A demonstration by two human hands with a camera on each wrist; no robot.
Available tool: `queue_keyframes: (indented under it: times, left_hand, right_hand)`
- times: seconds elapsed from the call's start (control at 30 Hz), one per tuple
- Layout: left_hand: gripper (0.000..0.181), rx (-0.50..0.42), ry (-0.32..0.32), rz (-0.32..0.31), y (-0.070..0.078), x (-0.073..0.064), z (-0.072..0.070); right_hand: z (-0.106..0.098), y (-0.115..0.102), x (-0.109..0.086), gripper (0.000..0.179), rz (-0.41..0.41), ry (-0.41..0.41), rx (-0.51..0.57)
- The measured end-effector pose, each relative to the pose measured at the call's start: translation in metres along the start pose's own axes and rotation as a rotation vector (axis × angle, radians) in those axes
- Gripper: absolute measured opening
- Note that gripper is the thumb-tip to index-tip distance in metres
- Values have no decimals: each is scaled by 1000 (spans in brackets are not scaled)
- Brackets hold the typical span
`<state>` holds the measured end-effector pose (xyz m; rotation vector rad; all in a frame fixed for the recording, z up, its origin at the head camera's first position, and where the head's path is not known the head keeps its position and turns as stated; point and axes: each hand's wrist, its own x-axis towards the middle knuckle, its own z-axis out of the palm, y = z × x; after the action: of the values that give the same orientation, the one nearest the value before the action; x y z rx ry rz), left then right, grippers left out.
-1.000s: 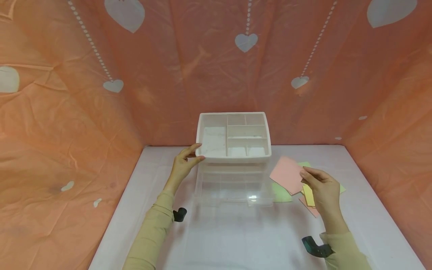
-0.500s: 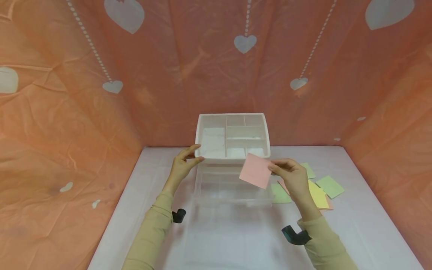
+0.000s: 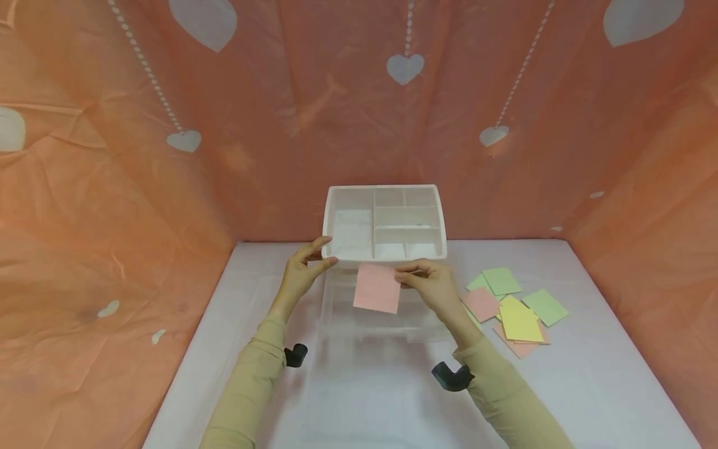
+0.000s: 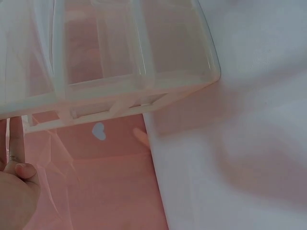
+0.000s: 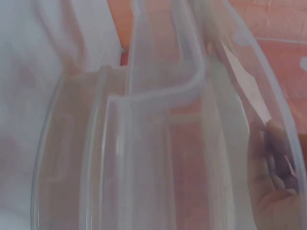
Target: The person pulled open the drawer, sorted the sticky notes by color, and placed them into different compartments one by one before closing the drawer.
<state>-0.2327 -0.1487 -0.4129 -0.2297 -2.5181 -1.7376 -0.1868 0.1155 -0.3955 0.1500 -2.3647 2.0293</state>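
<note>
A drawer organizer with a white compartmented top stands at the back of the table. One of its clear drawers is pulled out toward me. My left hand grips the front left corner of the white top between thumb and fingers; part of it also shows at the left edge of the left wrist view. Between thumb and fingers, my right hand pinches a pink sticky note by its right edge, above the drawer. Through clear plastic, the right wrist view shows that hand and the note.
Several loose sticky notes lie in a pile to the right: green notes, a yellow note and pink notes. A white cloth covers the table. Orange sheets with hearts hang around it.
My right hand has carried the pink sticky note from the pile leftward to above the clear drawer. The left hand has stayed on the organizer's corner.
</note>
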Motion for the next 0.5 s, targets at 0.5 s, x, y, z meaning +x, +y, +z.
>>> queue_keyframes:
  times: [0.5]
  left_hand:
    - [49,-1,0,11,18,-6,0]
  right_hand:
    - [35,6,12,14,76,-84,-95]
